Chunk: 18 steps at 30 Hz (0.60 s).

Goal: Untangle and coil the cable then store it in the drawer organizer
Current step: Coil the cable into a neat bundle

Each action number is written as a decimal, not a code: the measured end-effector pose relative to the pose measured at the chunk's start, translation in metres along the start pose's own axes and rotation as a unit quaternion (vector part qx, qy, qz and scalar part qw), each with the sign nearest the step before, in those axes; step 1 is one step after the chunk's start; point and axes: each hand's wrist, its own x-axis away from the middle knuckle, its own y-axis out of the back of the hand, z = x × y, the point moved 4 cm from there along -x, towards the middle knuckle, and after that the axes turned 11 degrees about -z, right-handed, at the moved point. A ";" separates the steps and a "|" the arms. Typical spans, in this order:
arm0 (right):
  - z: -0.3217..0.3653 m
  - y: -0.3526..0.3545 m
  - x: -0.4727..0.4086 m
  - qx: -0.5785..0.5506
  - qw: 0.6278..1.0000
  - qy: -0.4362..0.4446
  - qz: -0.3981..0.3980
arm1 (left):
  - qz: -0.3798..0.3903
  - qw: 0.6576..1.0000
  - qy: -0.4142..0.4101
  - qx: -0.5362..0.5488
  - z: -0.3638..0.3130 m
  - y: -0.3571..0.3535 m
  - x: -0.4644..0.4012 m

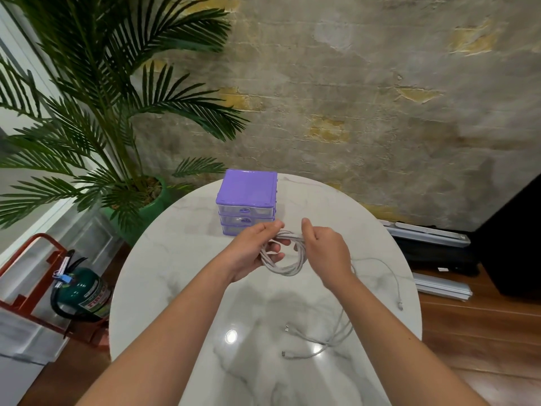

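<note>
Head view, near end of table (187, 288): loose white leads (328, 341) lying flat.
Left hand (251, 253): grips coiled cable (285, 266), held above tabletop.
Right hand (325, 247): fingers curled on coil's other side.
Far: purple drawer organizer (247, 200), drawers closed.

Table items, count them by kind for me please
White cable coil held in both hands: 1
Loose white cables lying on the table: cannot tell how many, at least 1
Purple drawer organizer: 1
Total: at least 3
</note>
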 end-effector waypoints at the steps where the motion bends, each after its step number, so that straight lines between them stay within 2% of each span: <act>1: 0.000 0.003 -0.004 -0.013 1.000 -0.016 -0.006 | 0.024 1.000 0.011 0.014 0.002 -0.002 0.002; 5: 0.000 0.006 -0.016 0.007 1.000 0.002 0.021 | 0.088 0.995 0.044 -0.002 0.004 -0.003 0.009; 8: -0.003 0.001 -0.018 -0.022 0.998 0.026 0.059 | 0.118 0.990 0.071 -0.027 0.001 0.001 0.015; 12: -0.003 0.001 -0.015 -0.045 0.992 0.071 0.094 | 0.189 0.970 0.107 -0.106 0.002 0.005 0.021; 16: -0.002 0.000 -0.013 -0.041 0.989 0.099 0.101 | 0.226 0.941 0.078 -0.240 0.004 0.008 0.018; 18: -0.001 -0.002 -0.011 -0.042 0.988 0.103 0.105 | 0.227 0.936 0.065 -0.263 0.001 0.006 0.015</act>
